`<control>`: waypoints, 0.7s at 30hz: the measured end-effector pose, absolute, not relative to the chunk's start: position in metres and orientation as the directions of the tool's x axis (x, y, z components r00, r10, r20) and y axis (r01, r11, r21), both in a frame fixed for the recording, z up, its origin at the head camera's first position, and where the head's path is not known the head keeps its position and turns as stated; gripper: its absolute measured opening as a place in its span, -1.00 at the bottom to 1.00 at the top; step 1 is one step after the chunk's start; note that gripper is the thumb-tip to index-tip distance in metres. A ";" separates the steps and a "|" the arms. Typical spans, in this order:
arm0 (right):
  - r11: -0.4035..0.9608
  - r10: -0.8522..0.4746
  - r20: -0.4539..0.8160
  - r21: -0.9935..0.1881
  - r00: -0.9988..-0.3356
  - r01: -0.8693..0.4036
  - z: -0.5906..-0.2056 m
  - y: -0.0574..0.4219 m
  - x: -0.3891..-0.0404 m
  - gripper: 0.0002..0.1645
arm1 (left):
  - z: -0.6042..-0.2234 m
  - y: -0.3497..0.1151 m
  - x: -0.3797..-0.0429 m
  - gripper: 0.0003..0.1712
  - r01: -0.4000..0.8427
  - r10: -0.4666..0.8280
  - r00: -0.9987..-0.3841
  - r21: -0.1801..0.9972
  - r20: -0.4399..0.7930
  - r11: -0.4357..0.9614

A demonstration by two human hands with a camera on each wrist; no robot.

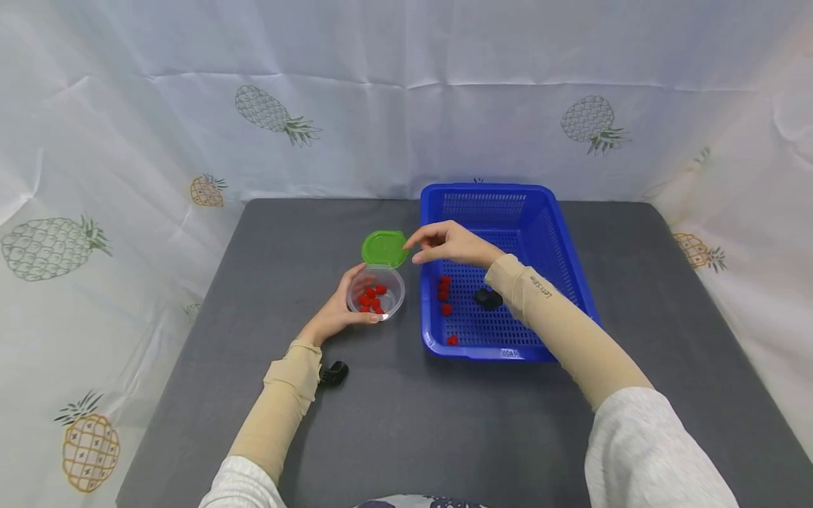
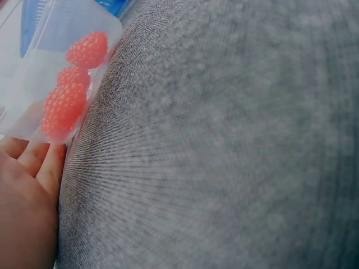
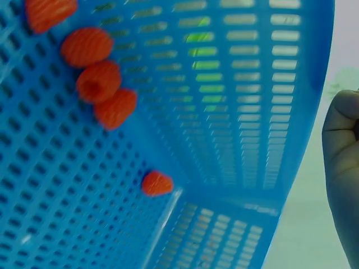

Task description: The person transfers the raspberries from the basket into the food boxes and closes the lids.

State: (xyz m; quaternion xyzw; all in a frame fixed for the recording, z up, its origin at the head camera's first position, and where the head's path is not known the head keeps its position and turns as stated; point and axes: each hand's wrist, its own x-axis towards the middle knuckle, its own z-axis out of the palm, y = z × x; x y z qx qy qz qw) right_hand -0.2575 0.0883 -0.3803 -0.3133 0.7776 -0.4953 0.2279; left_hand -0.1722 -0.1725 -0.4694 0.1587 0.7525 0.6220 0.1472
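Observation:
A clear plastic cup [image 1: 394, 297] with red raspberries [image 1: 371, 293] inside stands on the grey table. My left hand [image 1: 343, 305] grips it from the left, thumb at the near side and fingers around the far side. In the left wrist view, raspberries [image 2: 64, 110] show through the cup's wall, above the fingers. The cup's green lid [image 1: 383, 248] is flipped back behind it. My right hand [image 1: 454, 243] hovers over the left rim of a blue basket [image 1: 483, 352], its index fingertip right at the lid's edge and the thumb apart. More raspberries [image 3: 99, 82] lie in the basket.
Basket raspberries sit along its left side, one [image 1: 452, 340] close to the near left corner. Black devices show by the left wrist [image 1: 333, 374] and under the right wrist [image 1: 488, 299]. A white curtain [image 1: 406, 141] with pineapple prints hangs behind the table [image 1: 406, 423].

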 end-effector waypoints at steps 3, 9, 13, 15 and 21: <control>0.312 -0.684 -0.061 -0.925 -0.727 -0.215 -0.381 0.098 -0.258 -0.64 | -0.469 -0.173 -0.172 0.15 0.064 0.426 -0.904 0.983 -0.015 0.170; 0.324 -0.647 -0.092 -0.932 -0.757 -0.164 -0.374 0.115 -0.251 -0.60 | -0.469 -0.173 -0.172 0.14 0.080 0.436 -0.900 0.983 0.001 0.164; 0.319 -0.630 -0.098 -0.937 -0.770 -0.142 -0.374 0.123 -0.248 -0.61 | -0.469 -0.172 -0.172 0.13 0.074 0.434 -0.901 0.984 -0.004 0.162; 0.315 -0.620 -0.096 -0.939 -0.779 -0.135 -0.377 0.126 -0.249 -0.63 | -0.469 -0.172 -0.172 0.13 0.074 0.435 -0.901 0.984 -0.003 0.160; 0.362 -0.592 -0.138 -0.926 -0.794 -0.109 -0.389 0.133 -0.254 -0.65 | -0.469 -0.172 -0.172 0.13 0.068 0.432 -0.902 0.986 -0.003 0.150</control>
